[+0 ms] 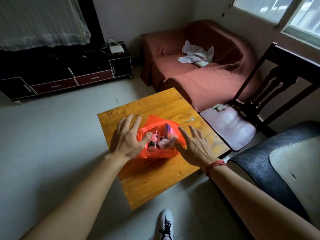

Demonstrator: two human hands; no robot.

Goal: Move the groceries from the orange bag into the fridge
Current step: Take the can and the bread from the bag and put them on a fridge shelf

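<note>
Both hands are spread wide and hold nothing: the left hand [129, 138] at the left lip of the orange plastic bag [155, 154], the right hand [194, 144] at its right lip. The bag sits open on the small wooden table [155, 184], a pink bottle [153, 142], a purple packet [167, 129] and a white wrapper [163, 143] inside. Its thin film looks limp and slippery; gathering the rim, or gripping the stiff bottle's body, seems safest.
</note>
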